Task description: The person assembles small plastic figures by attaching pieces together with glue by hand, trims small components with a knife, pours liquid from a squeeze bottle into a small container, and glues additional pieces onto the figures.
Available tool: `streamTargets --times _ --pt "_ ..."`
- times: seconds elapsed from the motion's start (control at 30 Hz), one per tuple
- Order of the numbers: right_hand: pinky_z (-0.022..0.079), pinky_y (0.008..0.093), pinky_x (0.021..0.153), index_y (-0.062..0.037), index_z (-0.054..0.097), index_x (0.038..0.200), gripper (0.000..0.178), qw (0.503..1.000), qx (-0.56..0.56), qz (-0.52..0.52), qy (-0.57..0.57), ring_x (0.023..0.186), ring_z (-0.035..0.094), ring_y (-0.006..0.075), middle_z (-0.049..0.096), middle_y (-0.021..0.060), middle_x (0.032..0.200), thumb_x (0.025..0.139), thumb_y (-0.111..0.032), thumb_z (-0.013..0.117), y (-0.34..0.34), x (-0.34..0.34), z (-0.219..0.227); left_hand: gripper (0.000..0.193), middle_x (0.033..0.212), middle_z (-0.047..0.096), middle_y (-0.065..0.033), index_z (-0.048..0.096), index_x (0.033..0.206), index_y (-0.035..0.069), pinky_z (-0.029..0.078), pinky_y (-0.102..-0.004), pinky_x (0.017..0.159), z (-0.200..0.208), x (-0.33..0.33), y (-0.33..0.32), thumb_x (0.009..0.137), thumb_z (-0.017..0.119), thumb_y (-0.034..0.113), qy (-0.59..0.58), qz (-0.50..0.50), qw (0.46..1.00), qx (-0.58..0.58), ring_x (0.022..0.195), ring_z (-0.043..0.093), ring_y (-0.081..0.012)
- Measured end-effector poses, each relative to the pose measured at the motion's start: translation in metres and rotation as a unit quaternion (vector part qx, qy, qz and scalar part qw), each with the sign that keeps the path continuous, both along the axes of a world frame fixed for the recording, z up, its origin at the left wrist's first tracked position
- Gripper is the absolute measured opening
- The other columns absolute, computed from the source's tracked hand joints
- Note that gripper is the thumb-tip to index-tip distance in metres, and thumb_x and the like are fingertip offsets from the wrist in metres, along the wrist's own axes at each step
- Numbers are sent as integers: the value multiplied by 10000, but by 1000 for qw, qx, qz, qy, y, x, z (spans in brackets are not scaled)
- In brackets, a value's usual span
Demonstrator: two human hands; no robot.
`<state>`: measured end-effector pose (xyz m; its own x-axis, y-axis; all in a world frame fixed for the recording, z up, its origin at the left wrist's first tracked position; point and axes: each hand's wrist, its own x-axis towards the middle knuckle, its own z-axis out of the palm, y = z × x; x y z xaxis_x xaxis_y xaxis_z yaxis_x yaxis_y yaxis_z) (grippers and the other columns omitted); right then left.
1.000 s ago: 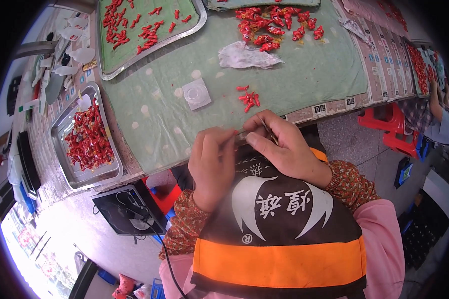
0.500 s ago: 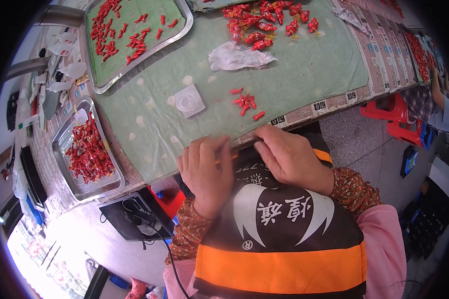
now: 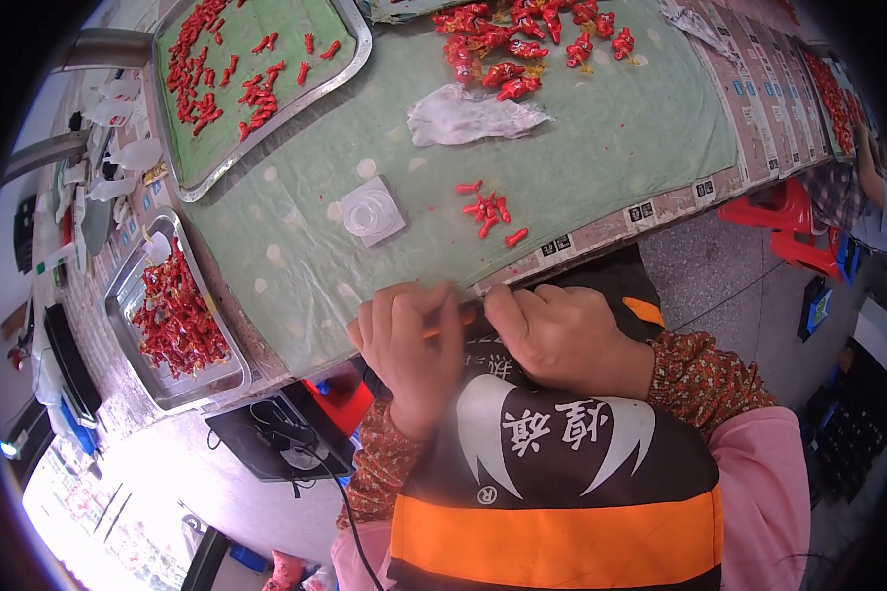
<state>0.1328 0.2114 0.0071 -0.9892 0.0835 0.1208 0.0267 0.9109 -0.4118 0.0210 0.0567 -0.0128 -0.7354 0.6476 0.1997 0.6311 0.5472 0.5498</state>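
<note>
At the table's front edge, above my black and orange apron (image 3: 562, 522), my left hand (image 3: 404, 340) has its fingers curled toward the thumb. Its fingertips are smeared by motion. Close by on the right, my right hand (image 3: 562, 330) is closed, thumb against bent forefinger. Whatever the fingertips pinch is too small or hidden to name. Just beyond the hands, a small group of red moulded pieces (image 3: 488, 209) lies on the green cloth (image 3: 306, 236). To their left sits a clear square piece with a round ring (image 3: 373, 212).
A crumpled white rag (image 3: 473, 116) lies farther back, before a cluster of larger red figures (image 3: 503, 74). At left are a green-lined metal tray (image 3: 296, 128) with red pieces and a smaller metal tray (image 3: 168, 399) heaped with them. Red stools (image 3: 784, 222) and another person's arm (image 3: 865, 177) are at right.
My right hand has moved slightly left and down, its fingers curling in closer to my left hand. The left hand stays nearly in place. The whole view has shifted a little.
</note>
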Motion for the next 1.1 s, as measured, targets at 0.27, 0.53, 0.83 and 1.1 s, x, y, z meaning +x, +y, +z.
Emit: streamTargets --times 0.27,0.53,0.83,1.1 --pt "426 278 417 -69 557 843 135 996 81 12 31 484 554 118 524 -12 602 817 -157 656 -5 -6 3 188 930 657 -50 687 910 120 371 -367 821 -6 0 -2 772 801 61 4 -2 1000 4 874 583 -244" --pt "416 282 399 -50 559 843 145 994 111 17 5 452 545 125 528 -1 567 836 -166 644 -8 -7 5 200 927 666 -46 675 878 118 364 -361 824 -5 1 -1 750 809 42 8 2 1000 10 873 587 -235" --pt "427 282 392 -48 557 847 146 995 98 13 -9 444 550 122 517 0 556 850 -159 651 -6 -10 5 189 923 676 -45 671 858 112 359 -356 831 -7 1 -1 753 813 45 3 7 1000 5 868 585 -228" --pt "441 285 395 -52 546 860 155 998 64 4 -13 442 538 123 495 -7 557 843 -137 676 -5 -9 4 182 930 681 -45 669 856 110 356 -357 833 -8 3 -1 766 821 67 7 15 1000 9 866 580 -227"
